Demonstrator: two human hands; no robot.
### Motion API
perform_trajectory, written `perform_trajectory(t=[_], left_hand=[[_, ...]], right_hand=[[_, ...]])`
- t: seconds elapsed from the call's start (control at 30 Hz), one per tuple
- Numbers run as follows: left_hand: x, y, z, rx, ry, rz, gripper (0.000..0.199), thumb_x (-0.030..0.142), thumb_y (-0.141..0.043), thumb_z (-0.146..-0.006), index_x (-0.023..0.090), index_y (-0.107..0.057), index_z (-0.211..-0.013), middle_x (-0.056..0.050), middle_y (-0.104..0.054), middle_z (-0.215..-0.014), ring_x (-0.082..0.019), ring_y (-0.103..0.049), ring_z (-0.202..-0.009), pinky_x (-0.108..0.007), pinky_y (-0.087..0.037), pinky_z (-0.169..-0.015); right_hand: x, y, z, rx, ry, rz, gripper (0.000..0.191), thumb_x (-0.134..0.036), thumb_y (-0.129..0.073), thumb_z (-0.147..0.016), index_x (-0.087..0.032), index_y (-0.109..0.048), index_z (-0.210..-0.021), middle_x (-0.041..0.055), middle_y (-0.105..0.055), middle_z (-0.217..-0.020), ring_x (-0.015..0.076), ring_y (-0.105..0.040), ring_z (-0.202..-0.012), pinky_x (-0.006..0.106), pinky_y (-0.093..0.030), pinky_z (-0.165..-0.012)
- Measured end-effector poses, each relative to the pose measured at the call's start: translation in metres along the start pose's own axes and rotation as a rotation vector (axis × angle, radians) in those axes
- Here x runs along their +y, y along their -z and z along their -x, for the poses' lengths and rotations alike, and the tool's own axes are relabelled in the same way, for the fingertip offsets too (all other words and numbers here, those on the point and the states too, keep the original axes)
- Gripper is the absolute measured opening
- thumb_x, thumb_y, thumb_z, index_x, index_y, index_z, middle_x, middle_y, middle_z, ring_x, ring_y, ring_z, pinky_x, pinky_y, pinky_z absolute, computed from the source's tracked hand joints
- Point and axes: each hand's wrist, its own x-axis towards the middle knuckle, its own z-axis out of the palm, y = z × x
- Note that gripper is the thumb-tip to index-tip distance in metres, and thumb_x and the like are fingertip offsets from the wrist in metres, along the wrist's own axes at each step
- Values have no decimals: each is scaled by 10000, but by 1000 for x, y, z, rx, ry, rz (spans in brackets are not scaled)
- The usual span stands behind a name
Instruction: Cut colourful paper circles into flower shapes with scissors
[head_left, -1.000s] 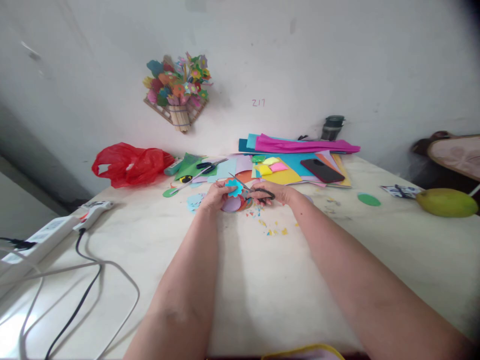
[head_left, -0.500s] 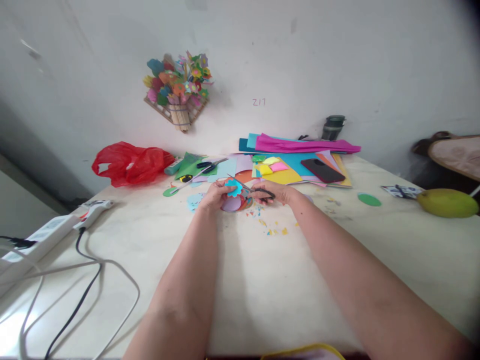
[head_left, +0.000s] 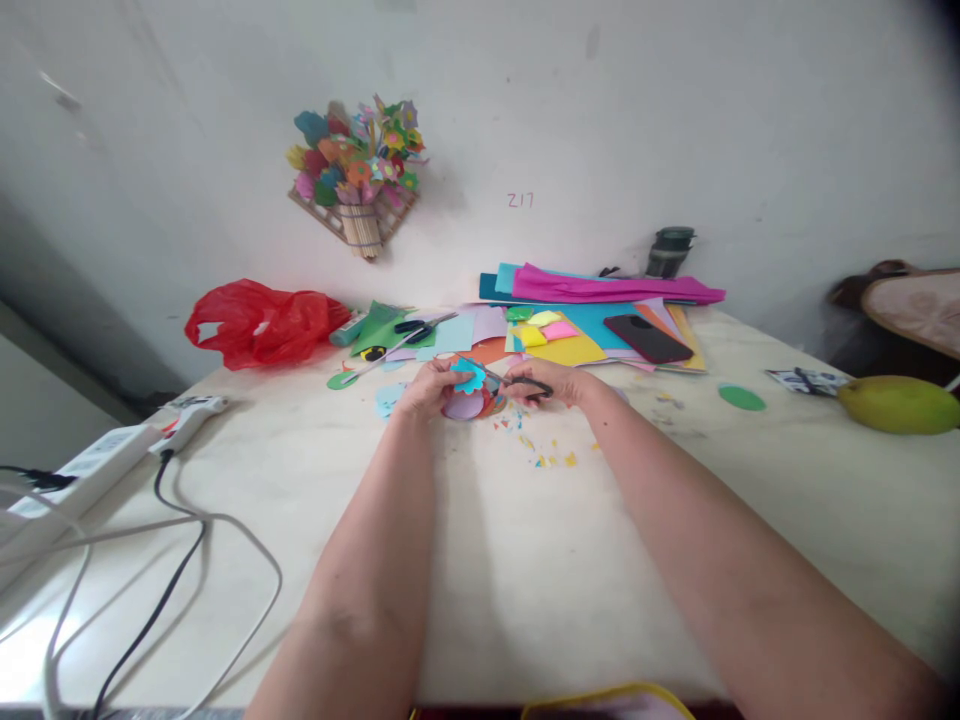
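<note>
My left hand [head_left: 431, 390] pinches a blue paper flower [head_left: 469, 376] with a scalloped edge. Black-handled scissors [head_left: 534, 386] are in my right hand [head_left: 551, 378], fingers wrapped round the handles. Their blades point left and meet the flower's right side; how far the blades are apart is too small to tell. Under the hands lies a purple paper disc [head_left: 463, 405], with orange paper partly hidden beside it. Light blue paper pieces [head_left: 388, 400] rest left of my left hand. Small coloured paper scraps [head_left: 551, 455] are scattered below my right hand.
Behind the hands are coloured paper sheets [head_left: 585, 325], a phone [head_left: 649, 339] and second scissors [head_left: 420, 328]. A red plastic bag [head_left: 266, 325] sits back left. White power strips [head_left: 86, 470] and cables are at left. A green disc [head_left: 742, 397] and a yellow-green fruit [head_left: 896, 404] lie right.
Both hands keep their hold on the paper flower and the scissors, almost unmoved. The whole view has shifted very slightly.
</note>
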Motion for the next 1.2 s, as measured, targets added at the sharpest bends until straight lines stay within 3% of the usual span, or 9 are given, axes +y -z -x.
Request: perform_trajectory(t=[0.23,0.6,1.2], left_hand=[[-1,5,0,11,32,-35,138,190,-850,-598,159,-716,-603,-51,-692,-624,-148,-588,-539,-287,-439,-574],[2,2,3,12,45,-15,238,236,-889,-515,103,-721,-620,-81,-696,-598,-156,-624,-516,-264,-472,-545],[2,4,2,23,45,25,255,223,-903,-514,116,-700,-623,-52,-688,-597,-132,-606,-504,-252,-492,-545]], right_hand=[[6,1,-4,8,-6,-35,209,-337,-719,-742,-155,-618,-715,-45,-529,-499,71,-438,-421,198,-331,-422],[1,-1,1,11,6,-38,204,-339,-728,-704,-149,-655,-715,-51,-511,-507,57,-403,-424,198,-293,-420],[4,-3,-6,63,75,-12,331,-418,-762,-655,-121,-715,-791,-50,-519,-513,60,-419,-417,208,-291,-417]])
